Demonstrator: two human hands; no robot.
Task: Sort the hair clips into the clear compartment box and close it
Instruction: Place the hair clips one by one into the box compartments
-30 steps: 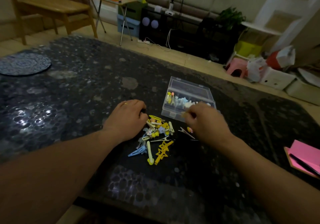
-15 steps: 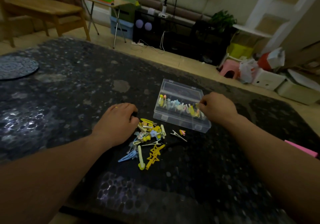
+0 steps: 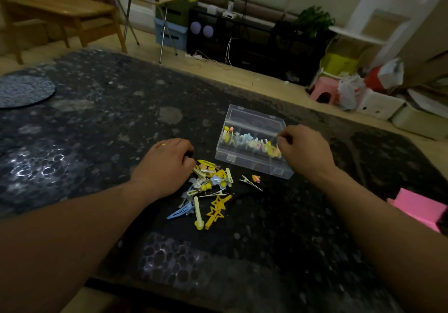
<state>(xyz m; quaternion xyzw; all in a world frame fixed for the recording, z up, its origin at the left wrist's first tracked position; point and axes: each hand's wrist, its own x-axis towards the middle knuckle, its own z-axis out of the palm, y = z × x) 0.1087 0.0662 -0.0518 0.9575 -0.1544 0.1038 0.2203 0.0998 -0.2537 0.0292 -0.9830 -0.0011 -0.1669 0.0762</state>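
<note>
A clear compartment box (image 3: pixel 254 166) stands open on the dark table (image 3: pixel 97 131), its lid (image 3: pixel 254 120) tilted back. Several pastel hair clips lie in its row of compartments. My right hand (image 3: pixel 303 150) hovers over the box's right end with its fingers curled; no clip shows between them. In front of the box lies a pile of loose hair clips (image 3: pixel 211 181), including a yellow star clip (image 3: pixel 217 212) and a blue snap clip (image 3: pixel 180 212). My left hand (image 3: pixel 164 165) rests at the pile's left edge, fingers curled down onto it and fingertips hidden.
A silver clip with a yellow-pink tip (image 3: pixel 252 181) lies apart, just right of the pile. A pink notepad (image 3: pixel 417 208) sits at the table's right edge, and a round dark mat (image 3: pixel 21 91) at the far left. Beyond the table are a chair, shelves and boxes on the floor.
My right hand carried a yellow clip from beside the pile to the box's right end and has since lifted slightly. The left hand stayed on the pile.
</note>
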